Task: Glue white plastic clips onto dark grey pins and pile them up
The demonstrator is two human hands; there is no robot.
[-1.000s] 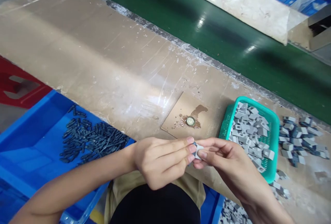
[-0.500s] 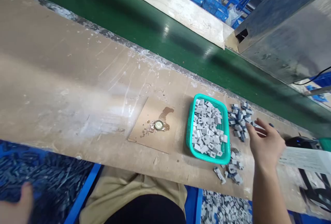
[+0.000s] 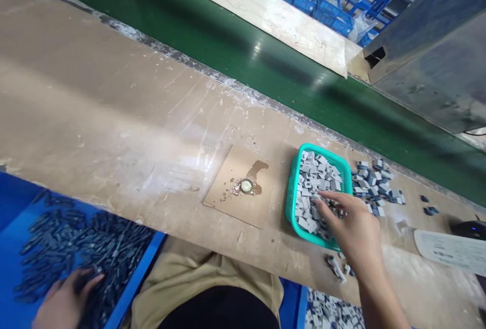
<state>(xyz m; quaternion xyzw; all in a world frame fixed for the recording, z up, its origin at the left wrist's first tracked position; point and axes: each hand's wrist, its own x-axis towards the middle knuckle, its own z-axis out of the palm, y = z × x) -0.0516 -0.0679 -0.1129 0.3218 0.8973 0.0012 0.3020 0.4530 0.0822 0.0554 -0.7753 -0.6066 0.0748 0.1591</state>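
My right hand (image 3: 351, 228) reaches into a teal basket (image 3: 291, 187) full of small grey square parts (image 3: 317, 177), fingers spread on the parts at its near end. My left hand (image 3: 64, 301) is down in a blue bin (image 3: 15, 248) at lower left, fingers among several dark grey clip-like pieces (image 3: 91, 248). Whether either hand grips a piece is hidden by the fingers and blur.
A cardboard square (image 3: 243, 207) with a small round cap (image 3: 246, 186) in a brown stain lies left of the basket. Loose grey parts (image 3: 375, 182) are piled right of it. A green conveyor belt (image 3: 266, 66) runs behind the bench. White paper (image 3: 451, 250) lies at right.
My right hand moved left from the loose pile into the teal basket. My left hand went deeper into the blue bin. One second ago both hands held a small part together.
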